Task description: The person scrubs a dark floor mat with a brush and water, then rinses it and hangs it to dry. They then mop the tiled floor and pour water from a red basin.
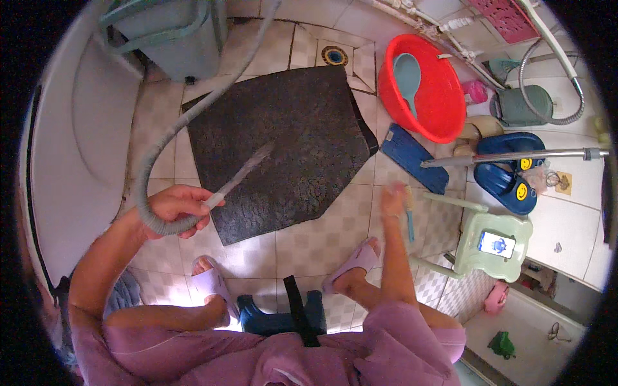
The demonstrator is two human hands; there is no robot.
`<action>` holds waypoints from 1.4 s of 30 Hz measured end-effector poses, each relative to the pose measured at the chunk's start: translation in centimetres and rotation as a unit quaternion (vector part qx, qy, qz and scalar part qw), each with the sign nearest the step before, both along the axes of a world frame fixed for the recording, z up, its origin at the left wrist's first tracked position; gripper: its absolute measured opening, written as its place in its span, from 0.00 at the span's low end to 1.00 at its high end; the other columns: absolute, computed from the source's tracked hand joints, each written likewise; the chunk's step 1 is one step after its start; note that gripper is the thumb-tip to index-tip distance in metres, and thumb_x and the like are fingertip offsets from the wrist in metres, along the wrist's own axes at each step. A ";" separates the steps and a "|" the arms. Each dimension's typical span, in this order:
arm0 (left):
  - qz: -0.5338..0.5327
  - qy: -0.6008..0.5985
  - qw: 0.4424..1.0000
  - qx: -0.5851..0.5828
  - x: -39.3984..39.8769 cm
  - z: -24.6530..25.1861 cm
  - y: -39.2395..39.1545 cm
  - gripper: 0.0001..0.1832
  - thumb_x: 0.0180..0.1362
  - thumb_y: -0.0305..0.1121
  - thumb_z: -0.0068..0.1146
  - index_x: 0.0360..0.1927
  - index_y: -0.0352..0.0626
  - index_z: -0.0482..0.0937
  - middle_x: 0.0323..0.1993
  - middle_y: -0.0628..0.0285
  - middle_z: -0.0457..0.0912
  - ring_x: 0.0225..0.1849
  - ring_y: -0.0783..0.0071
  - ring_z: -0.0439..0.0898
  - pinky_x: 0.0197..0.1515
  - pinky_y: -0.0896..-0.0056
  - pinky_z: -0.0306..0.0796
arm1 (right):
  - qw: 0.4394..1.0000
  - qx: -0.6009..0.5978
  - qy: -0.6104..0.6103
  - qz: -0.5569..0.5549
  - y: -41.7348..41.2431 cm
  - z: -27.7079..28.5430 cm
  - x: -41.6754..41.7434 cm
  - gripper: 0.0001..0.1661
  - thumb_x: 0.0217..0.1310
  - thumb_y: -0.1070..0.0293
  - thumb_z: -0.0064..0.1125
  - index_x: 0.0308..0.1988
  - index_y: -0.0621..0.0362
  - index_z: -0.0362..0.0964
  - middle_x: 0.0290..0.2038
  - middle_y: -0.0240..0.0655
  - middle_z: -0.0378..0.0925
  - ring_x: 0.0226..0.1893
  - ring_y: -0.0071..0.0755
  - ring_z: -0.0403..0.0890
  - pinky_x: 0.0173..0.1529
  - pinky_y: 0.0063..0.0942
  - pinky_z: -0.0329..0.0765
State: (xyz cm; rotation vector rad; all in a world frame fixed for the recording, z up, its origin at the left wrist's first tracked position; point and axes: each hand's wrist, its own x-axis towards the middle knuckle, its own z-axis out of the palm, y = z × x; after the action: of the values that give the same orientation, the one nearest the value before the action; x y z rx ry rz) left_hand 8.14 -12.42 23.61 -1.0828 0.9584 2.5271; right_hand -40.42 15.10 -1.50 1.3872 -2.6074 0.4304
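My left hand (181, 210) grips a grey corrugated hose (161, 144) near its end, and water streams from it onto a dark mat (289, 149). The mat lies on the tiled floor and looks wet. My right hand (394, 198) is blurred, low over the floor to the right of the mat. Beside it is a brush (410, 217) with a blue handle and pale bristles; whether my fingers touch it cannot be told. A red plastic basin (446, 91) with a grey-blue dipper (407, 79) inside stands beyond the mat.
A blue flat mop head (415, 159) lies right of the mat. Near it are blue slippers (507, 188) and a pale green stool (521, 231) bearing a phone (497, 244). A floor drain (334, 56) lies beyond the mat; a grey bin (178, 48) stands upper left.
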 end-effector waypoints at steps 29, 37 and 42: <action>-0.019 -0.058 0.997 0.052 -3.5 -1.7 2.5 0.19 0.52 0.32 0.53 0.47 0.36 0.70 0.21 0.63 0.72 0.18 0.80 0.69 0.17 0.81 0.61 | 0.736 -0.027 -0.675 -0.032 -11.7 4.3 2.8 0.20 0.39 0.74 0.63 0.38 0.55 0.67 0.25 0.28 0.72 0.18 0.20 0.69 0.19 0.23 0.67; -0.013 -0.051 0.996 0.065 -3.7 -0.6 2.9 0.18 0.52 0.31 0.54 0.46 0.37 0.71 0.21 0.64 0.72 0.18 0.80 0.69 0.17 0.81 0.60 | 0.926 0.062 -0.372 0.007 -13.2 12.5 3.8 0.22 0.39 0.65 0.64 0.35 0.65 0.66 0.26 0.42 0.76 0.24 0.43 0.76 0.27 0.34 0.72; -0.038 -0.033 0.998 0.046 -2.5 -1.5 3.3 0.21 0.51 0.35 0.55 0.48 0.39 0.70 0.20 0.64 0.73 0.17 0.79 0.70 0.15 0.81 0.61 | 0.977 0.077 -0.181 -0.082 -10.3 13.0 6.0 0.26 0.53 0.50 0.52 0.34 0.66 0.68 0.29 0.55 0.74 0.31 0.58 0.75 0.34 0.42 0.71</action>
State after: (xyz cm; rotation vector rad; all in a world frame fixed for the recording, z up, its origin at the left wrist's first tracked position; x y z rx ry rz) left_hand 5.63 -9.14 22.14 -1.0748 0.8419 2.4334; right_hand -34.37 4.80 11.49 1.2176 -3.0813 0.5069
